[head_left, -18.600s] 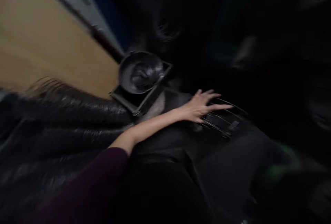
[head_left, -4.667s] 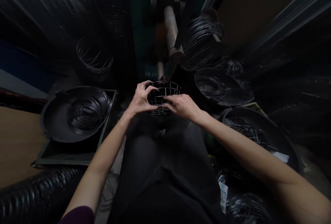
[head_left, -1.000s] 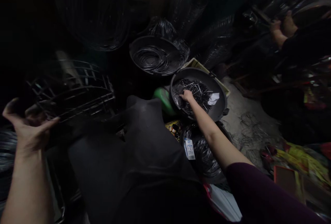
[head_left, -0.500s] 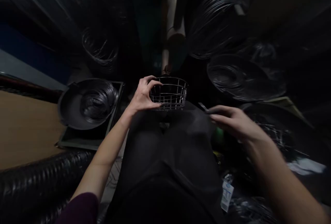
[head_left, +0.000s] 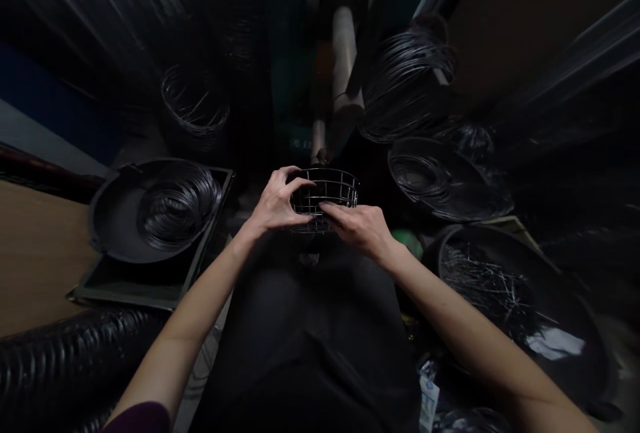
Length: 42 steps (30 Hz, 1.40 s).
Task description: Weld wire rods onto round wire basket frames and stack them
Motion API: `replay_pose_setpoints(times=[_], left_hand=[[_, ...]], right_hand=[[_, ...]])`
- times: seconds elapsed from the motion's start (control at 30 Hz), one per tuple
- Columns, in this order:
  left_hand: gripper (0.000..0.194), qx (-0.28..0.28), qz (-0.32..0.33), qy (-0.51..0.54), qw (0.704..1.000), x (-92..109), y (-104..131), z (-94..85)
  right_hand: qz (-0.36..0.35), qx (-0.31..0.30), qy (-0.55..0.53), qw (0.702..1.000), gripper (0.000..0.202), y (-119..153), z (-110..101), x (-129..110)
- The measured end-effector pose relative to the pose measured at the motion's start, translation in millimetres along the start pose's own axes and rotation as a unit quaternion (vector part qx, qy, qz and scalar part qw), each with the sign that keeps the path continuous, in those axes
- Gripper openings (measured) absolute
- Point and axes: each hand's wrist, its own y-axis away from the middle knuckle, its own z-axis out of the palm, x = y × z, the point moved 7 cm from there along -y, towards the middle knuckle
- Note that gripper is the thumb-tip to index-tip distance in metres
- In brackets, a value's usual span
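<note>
A round wire basket [head_left: 345, 186] of thin metal rods is held in front of the machine, above my lap. My left hand [head_left: 276, 201] grips its left side, thumb low and fingers over the upper rim. My right hand [head_left: 361, 226] is at the near side of the basket, fingers pinched together and pointing left at its wires. The short metal strip seen in those fingers a moment ago is hidden now. Just beyond the basket is the end of a metal machine rod [head_left: 319, 139].
Wire rings lie in a dark basin [head_left: 117, 216] on the left, standing on a crate [head_left: 130, 293]. To the right are a basin with rings [head_left: 463, 183], a tub of short wire pieces [head_left: 565, 286] and a wire coil [head_left: 407, 79]. A ribbed black hose [head_left: 75, 353] runs lower left.
My right hand has moved left from beside the tub to the basket's near side. The left hand keeps its grip on the basket. The view has shifted slightly.
</note>
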Motion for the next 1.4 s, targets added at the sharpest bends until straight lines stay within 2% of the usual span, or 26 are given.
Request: replay_pose_setpoints(times=[0.4, 0.63, 0.8, 0.97, 1.1, 1.27, 1.4], left_hand=[[0.063, 0.020, 0.001, 0.016, 1.000, -5, -23, 0.0], [0.063, -0.005, -0.009, 0.021, 1.000, -13, -39, -2.5], [0.064, -0.025, -0.009, 0.046, 0.999, -14, -45, -4.3], [0.064, -0.025, -0.030, 0.056, 0.998, -19, -51, -5.6], [0.064, -0.013, -0.039, 0.047, 0.998, -27, -64, -7.3], [0.070, -0.031, -0.043, 0.052, 0.997, -36, -74, -4.1], [0.073, -0.014, -0.054, 0.030, 0.998, -43, -89, -6.4]], right_hand=[[-0.021, 0.032, 0.066, 0.997, 0.033, -20, -14, 10], [-0.039, 0.060, 0.089, 0.993, 0.033, -31, -21, 11], [0.015, 0.066, 0.077, 0.995, 0.034, -25, -21, 15], [0.085, 0.125, 0.042, 0.988, 0.027, -18, -25, 27], [0.102, 0.144, 0.006, 0.984, 0.024, -30, -24, 41], [0.104, 0.158, -0.049, 0.981, 0.022, -39, -21, 52], [0.132, 0.164, -0.070, 0.975, 0.020, -52, -19, 60]])
